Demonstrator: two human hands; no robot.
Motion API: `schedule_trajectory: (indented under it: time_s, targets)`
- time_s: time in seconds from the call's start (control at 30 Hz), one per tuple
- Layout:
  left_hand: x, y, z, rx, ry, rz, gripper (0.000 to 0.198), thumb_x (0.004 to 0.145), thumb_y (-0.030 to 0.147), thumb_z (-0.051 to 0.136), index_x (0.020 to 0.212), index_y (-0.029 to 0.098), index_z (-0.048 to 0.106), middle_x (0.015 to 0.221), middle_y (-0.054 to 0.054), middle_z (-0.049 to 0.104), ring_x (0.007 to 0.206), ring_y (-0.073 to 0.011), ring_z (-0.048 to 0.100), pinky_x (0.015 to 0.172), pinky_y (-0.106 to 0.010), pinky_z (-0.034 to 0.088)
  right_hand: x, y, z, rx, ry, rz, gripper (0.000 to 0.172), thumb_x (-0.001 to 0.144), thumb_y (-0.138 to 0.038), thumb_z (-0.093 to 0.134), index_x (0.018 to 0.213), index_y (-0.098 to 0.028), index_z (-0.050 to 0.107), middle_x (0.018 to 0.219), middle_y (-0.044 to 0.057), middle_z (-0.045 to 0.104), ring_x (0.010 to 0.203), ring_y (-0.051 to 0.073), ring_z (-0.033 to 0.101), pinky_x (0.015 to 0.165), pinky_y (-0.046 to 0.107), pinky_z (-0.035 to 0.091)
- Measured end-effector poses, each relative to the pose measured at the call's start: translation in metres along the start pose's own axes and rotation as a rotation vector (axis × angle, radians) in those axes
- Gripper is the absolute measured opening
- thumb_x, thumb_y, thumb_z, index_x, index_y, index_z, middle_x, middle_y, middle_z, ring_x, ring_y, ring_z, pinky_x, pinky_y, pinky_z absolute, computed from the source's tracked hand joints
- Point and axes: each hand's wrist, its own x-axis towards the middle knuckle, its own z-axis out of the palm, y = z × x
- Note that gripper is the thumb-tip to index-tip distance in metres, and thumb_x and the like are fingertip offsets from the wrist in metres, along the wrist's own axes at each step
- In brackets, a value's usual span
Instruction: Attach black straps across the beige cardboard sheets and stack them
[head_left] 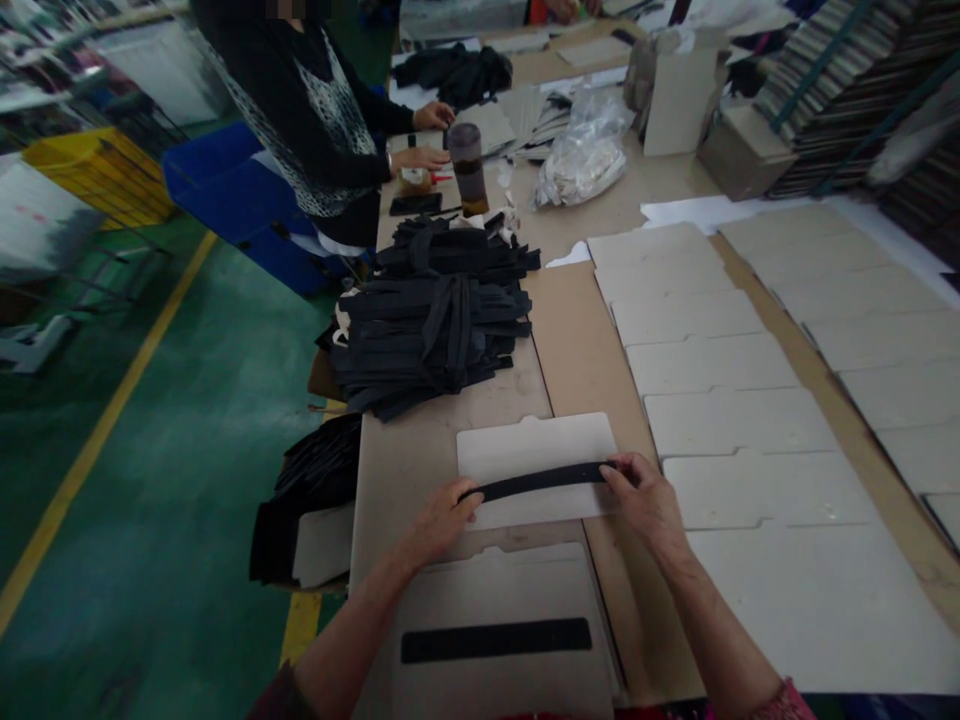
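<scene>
Out on the left, beyond the green floor (187, 420), a blue crate (225, 190) stands behind a co-worker (322, 120) whose hands rest on the far end of the surface (577, 350) by a dark bottle (468, 165); nearer to me lies a heap of tied black bundles (439, 330), placed, I judge, within an arm's reach of where I stand; more black pieces (307, 490) hang off the surface's left edge; my left hand (442, 520) has its fingers pinched together on the left end of the black strip (540, 480), and the strip runs level across the lower part of a white card (536, 450) lying flat straight in front of me; I hold it by both ends, it seems, so that it stays taut and straight over the card; below it, close to my body, a grey card (495, 590) carries a second black strip (495, 640) lying flat across it; my right hand (645, 500) has its fingers closed on the strip's right end, just past the card's edge; further right, rows of white cards (705, 365) overlap like tiles, probably so each one keeps a bare band showing.
</scene>
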Motion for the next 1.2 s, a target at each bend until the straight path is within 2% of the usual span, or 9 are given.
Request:
schedule_trajectory:
  time_s: [0.2,0.3,0.63,1.2]
  targets:
    - [0.011,-0.011,0.008,-0.039,0.134,-0.062,0.026,0.079,0.045,0.05,0.081,0.02,0.058,0.067,0.002,0.056,0.068,-0.0183,0.055,0.063,-0.028,0.037,0.01,0.002,0.003,-0.075,0.062,0.01,0.037,0.073,-0.054,0.06,0.092,-0.023,0.065,0.083,0.004,0.069,0.078,0.023,0.062,0.075,0.035,0.046]
    - [0.013,-0.015,0.009,-0.061,0.164,-0.073,0.026,0.079,0.045,0.05,0.081,0.021,0.058,0.065,0.003,0.056,0.065,-0.0174,0.054,0.061,-0.027,0.036,0.012,0.005,0.005,-0.1,0.064,0.013,0.034,0.075,-0.053,0.059,0.093,-0.024,0.065,0.084,0.004,0.07,0.079,0.024,0.063,0.076,0.036,0.045]
    - [0.016,-0.02,0.014,-0.105,0.212,-0.097,0.028,0.08,0.047,0.053,0.084,0.021,0.062,0.06,0.004,0.057,0.061,-0.0159,0.056,0.058,-0.026,0.037,0.019,0.013,0.01,-0.121,0.091,0.032,0.032,0.077,-0.053,0.061,0.093,-0.025,0.065,0.084,0.003,0.071,0.078,0.023,0.064,0.074,0.036,0.045]
    - [0.02,-0.021,0.018,-0.079,0.251,-0.102,0.035,0.081,0.052,0.055,0.086,0.019,0.066,0.059,0.003,0.056,0.06,-0.0161,0.055,0.057,-0.026,0.037,0.022,0.013,0.012,-0.065,0.13,0.035,0.034,0.077,-0.052,0.06,0.093,-0.022,0.066,0.082,0.004,0.072,0.073,0.022,0.063,0.07,0.034,0.047]
